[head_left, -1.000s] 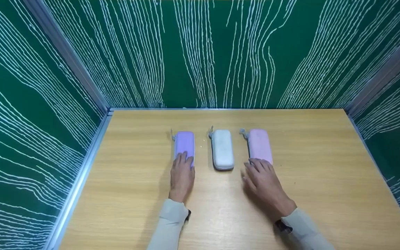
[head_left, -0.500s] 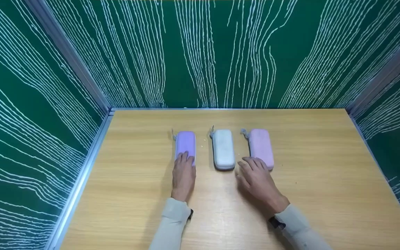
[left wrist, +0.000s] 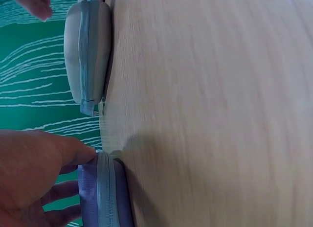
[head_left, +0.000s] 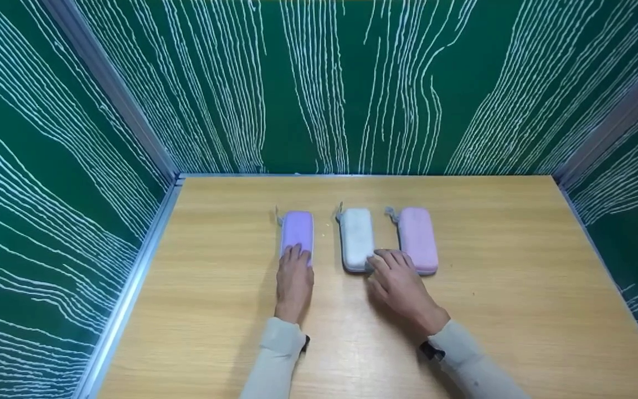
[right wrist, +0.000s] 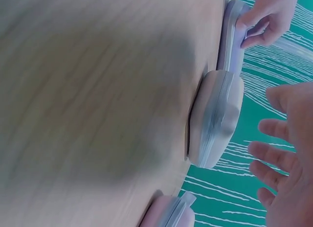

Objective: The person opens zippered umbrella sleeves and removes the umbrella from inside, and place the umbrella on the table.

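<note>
Three slim zip cases lie in a row on the table: purple at left, white in the middle, pink at right. My left hand holds the near end of the purple case, fingers over its top; in the left wrist view the thumb sits against its edge. My right hand is at the near right corner of the white case, beside the pink one. The right wrist view shows its loose, spread fingers apart from the white case, holding nothing.
Small grey loops stick out from the cases' far left corners. The wooden table ends at a metal rail along its left side. Green panels with white lines stand behind and at both sides.
My right hand has slid left from the near end of the pink case to the white case's near right corner. The left hand has stayed on the purple case.
</note>
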`<action>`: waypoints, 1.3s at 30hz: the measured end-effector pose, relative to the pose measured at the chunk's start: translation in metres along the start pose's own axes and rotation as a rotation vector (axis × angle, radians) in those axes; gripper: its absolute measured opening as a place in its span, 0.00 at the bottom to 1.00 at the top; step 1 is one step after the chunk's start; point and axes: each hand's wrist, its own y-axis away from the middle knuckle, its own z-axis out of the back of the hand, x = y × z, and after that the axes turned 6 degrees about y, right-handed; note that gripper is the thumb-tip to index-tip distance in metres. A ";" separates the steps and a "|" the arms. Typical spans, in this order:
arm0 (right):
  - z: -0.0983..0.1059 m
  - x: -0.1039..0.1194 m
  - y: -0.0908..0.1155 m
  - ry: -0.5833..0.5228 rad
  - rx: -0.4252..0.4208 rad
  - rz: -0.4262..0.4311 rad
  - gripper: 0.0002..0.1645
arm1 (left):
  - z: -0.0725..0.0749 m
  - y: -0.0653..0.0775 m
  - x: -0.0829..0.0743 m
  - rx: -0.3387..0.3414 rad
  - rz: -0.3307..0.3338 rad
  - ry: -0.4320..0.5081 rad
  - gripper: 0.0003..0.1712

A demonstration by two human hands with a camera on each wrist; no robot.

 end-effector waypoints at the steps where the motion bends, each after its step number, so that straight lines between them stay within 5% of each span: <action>1: 0.000 0.001 -0.001 -0.002 0.009 -0.006 0.26 | 0.000 0.000 0.000 0.002 0.004 -0.001 0.17; 17: -0.006 0.008 -0.023 0.035 0.019 0.042 0.26 | -0.005 0.004 0.003 -0.088 -0.017 -0.014 0.15; 39: -0.013 0.008 -0.039 0.039 0.065 0.064 0.25 | 0.001 -0.004 -0.002 -0.042 -0.033 -0.098 0.18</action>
